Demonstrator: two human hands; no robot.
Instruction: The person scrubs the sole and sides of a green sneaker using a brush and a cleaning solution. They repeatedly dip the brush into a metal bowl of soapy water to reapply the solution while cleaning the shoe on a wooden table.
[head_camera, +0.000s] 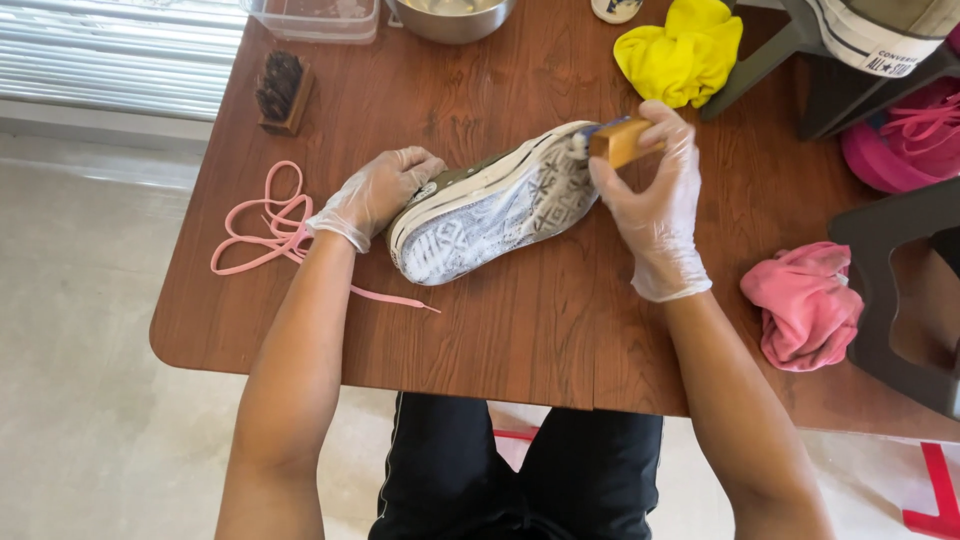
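An olive sneaker (495, 205) lies on its side on the brown wooden table (500, 330), its soapy white sole facing me. My left hand (378, 192), in a clear glove, grips the heel end of the sneaker. In my gloved right hand (655, 205) is a wooden brush (618, 140), its bristles pressed against the toe end of the sole.
Pink laces (265, 225) lie at the left. A second brush (283, 92) sits at the back left, with a clear plastic box (318, 20) and a metal bowl (452, 20) behind. A yellow cloth (683, 55) and a pink cloth (805, 305) lie right, next to black stands (890, 290).
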